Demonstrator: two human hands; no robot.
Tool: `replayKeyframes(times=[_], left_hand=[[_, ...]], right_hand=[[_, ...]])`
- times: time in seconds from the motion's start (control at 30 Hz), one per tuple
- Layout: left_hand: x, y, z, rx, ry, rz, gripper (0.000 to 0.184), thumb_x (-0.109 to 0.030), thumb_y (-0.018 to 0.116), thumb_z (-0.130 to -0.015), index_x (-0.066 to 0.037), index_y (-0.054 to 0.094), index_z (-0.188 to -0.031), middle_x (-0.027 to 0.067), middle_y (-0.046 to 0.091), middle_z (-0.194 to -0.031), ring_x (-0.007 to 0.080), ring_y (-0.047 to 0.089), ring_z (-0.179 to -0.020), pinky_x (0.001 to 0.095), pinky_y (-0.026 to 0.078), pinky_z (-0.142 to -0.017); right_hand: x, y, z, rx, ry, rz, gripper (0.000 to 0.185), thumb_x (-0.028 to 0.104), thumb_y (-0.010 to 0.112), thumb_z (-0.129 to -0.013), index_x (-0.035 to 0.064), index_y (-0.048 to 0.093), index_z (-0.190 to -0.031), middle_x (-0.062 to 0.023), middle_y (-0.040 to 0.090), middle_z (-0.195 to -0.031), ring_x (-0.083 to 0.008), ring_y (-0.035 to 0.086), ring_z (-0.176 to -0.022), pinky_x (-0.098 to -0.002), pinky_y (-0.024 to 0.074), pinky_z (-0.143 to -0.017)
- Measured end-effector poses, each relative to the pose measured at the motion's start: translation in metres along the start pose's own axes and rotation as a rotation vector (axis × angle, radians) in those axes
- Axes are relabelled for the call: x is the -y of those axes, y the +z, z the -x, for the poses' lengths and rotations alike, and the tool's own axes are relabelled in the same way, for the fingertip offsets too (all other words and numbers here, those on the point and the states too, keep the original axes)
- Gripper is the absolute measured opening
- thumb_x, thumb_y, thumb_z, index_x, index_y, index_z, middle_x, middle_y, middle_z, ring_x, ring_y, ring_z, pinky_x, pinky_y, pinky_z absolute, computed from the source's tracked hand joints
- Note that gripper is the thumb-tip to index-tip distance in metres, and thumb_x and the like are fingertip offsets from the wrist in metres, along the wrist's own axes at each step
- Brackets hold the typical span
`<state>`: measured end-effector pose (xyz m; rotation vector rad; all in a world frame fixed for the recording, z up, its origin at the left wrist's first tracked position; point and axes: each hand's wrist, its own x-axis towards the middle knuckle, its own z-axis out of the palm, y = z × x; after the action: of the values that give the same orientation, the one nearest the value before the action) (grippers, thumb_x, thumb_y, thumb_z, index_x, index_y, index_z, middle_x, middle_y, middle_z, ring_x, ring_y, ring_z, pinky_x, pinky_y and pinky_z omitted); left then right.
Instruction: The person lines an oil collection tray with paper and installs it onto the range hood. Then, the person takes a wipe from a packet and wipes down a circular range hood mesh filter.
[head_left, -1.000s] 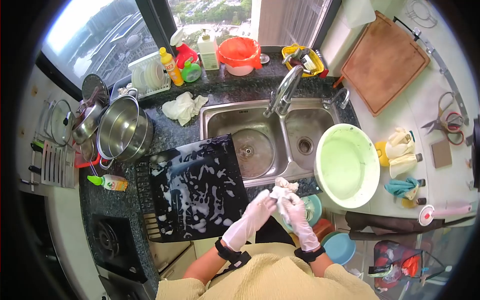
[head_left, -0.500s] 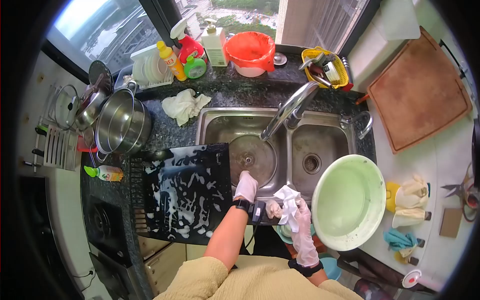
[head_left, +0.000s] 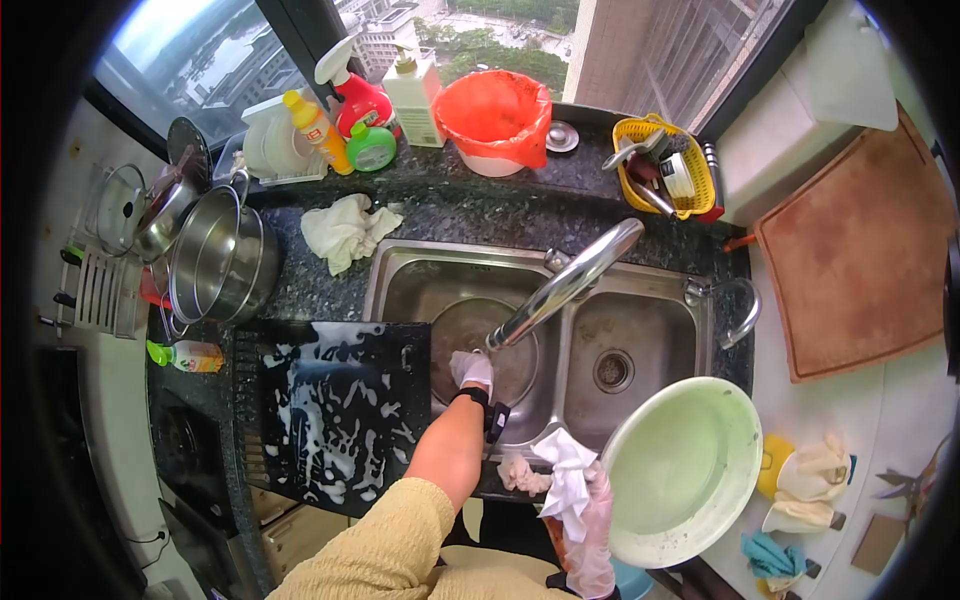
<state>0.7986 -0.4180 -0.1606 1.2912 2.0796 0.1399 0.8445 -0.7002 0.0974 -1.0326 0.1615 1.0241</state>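
Observation:
My left hand (head_left: 472,368), in a thin whitish glove, reaches into the left basin of the steel sink (head_left: 545,405), just below the mouth of the chrome faucet (head_left: 570,280). Its fingers are too small and blurred to make out. In my gloved right hand (head_left: 592,520) a white cloth (head_left: 567,475) hangs in front of the sink, beside the pale green basin (head_left: 615,520). A crumpled pinkish piece (head_left: 522,474) shows left of the cloth; whether it is held or lies on the sink edge I cannot tell. Left of the sink lies a black panel (head_left: 410,450) streaked with white foam.
Steel pots (head_left: 225,260) stand at the left. A white rag (head_left: 345,230) lies behind the panel. On the ledge are bottles (head_left: 365,100), a red-lined bin (head_left: 492,120) and a yellow basket (head_left: 705,190). A brown cutting board (head_left: 860,250) leans at the right.
The camera view has shifted. My left hand has reached farther into the left basin, nearer the faucet mouth. My right hand with the white cloth has come closer to my body.

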Motion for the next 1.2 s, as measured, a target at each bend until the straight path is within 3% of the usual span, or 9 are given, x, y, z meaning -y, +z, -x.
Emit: replayKeyframes(times=[0.3,0.37,0.53,0.6,0.63,1.0,1.03,1.17,1.2], left_hand=[[0.04,0.066,-0.059,-0.024,0.026,-0.231,0.016,-0.011,0.06,-0.086,-0.004,0.072,-0.094,0.0158,0.07,-0.099,0.0343,0.069,-0.093,0.0437,0.057,-0.074],[0.07,0.092,-0.079,-0.166,0.188,-0.122,0.024,-0.008,0.067,-0.081,-0.009,0.065,-0.105,0.0063,0.069,-0.098,0.0221,0.064,-0.085,0.0328,0.052,-0.073],[0.073,0.107,-0.086,-0.219,0.419,0.251,0.015,-0.012,0.063,-0.083,-0.008,0.068,-0.097,0.0101,0.068,-0.096,0.0279,0.066,-0.088,0.0374,0.054,-0.073],[0.057,0.089,-0.072,-0.128,0.361,0.725,0.032,-0.008,0.071,-0.076,-0.012,0.062,-0.107,0.0031,0.067,-0.09,0.0184,0.062,-0.078,0.0308,0.049,-0.072],[0.028,0.059,-0.058,-0.122,0.391,0.017,0.02,-0.018,0.062,-0.085,-0.002,0.07,-0.094,0.019,0.067,-0.099,0.0377,0.064,-0.098,0.0432,0.054,-0.08],[-0.009,-0.011,-0.006,0.291,0.272,0.175,0.031,-0.023,0.062,-0.076,0.004,0.069,-0.088,0.0242,0.068,-0.092,0.0377,0.066,-0.091,0.0401,0.051,-0.082],[-0.019,-0.04,0.014,0.363,0.371,0.134,0.025,-0.021,0.056,-0.081,0.0,0.06,-0.069,0.0155,0.06,-0.067,0.0223,0.057,-0.052,0.0387,0.044,-0.048],[-0.027,-0.084,0.054,0.608,0.037,0.619,0.011,-0.014,0.055,-0.084,-0.003,0.056,-0.086,0.0073,0.056,-0.072,0.0157,0.052,-0.052,0.0296,0.043,-0.046],[-0.044,-0.12,0.083,0.63,-0.062,0.611,0.016,-0.012,0.054,-0.086,0.0,0.061,-0.094,0.0102,0.062,-0.087,0.0195,0.061,-0.075,0.029,0.051,-0.056]], right_hand=[[0.005,0.007,-0.005,-0.035,-0.161,0.079,0.032,0.003,0.063,-0.091,0.0034,0.057,-0.122,-0.0066,0.064,-0.107,-0.0124,0.062,-0.091,-0.0261,0.0518,-0.079],[0.003,0.009,-0.008,-0.085,-0.084,0.059,0.032,0.001,0.061,-0.092,0.0041,0.057,-0.123,-0.0064,0.064,-0.107,-0.0123,0.062,-0.092,-0.0265,0.0512,-0.081],[-0.017,0.011,-0.018,-0.064,-0.217,0.162,0.03,0.0,0.06,-0.092,0.0045,0.057,-0.122,-0.0049,0.063,-0.108,-0.0109,0.06,-0.096,-0.0262,0.049,-0.085],[-0.028,0.01,-0.018,-0.101,-0.18,0.162,0.027,0.001,0.06,-0.092,0.0041,0.057,-0.119,-0.004,0.063,-0.107,-0.0102,0.059,-0.095,-0.0256,0.048,-0.085],[-0.021,0.023,-0.015,-0.096,-0.234,0.23,0.021,0.003,0.059,-0.094,0.0037,0.056,-0.115,-0.0017,0.061,-0.105,-0.0088,0.057,-0.092,-0.024,0.0465,-0.082],[-0.019,0.073,-0.055,-0.453,-0.797,0.674,0.013,0.006,0.056,-0.093,-0.0005,0.056,-0.104,-0.0118,0.056,-0.099,-0.0222,0.055,-0.091,-0.0324,0.0445,-0.082],[-0.014,0.079,-0.062,-0.478,-0.862,0.845,0.014,0.008,0.057,-0.092,-0.0001,0.057,-0.103,-0.0146,0.057,-0.098,-0.0272,0.056,-0.091,-0.0354,0.045,-0.083],[-0.024,0.068,-0.111,-0.478,-1.067,1.252,0.02,0.018,0.062,-0.09,0.0025,0.06,-0.103,-0.0163,0.061,-0.099,-0.0347,0.056,-0.094,-0.0433,0.0444,-0.084],[-0.025,0.068,-0.119,-0.416,-1.031,1.31,0.023,0.019,0.063,-0.09,0.0028,0.06,-0.105,-0.0152,0.061,-0.1,-0.0335,0.055,-0.097,-0.0433,0.0432,-0.086]])
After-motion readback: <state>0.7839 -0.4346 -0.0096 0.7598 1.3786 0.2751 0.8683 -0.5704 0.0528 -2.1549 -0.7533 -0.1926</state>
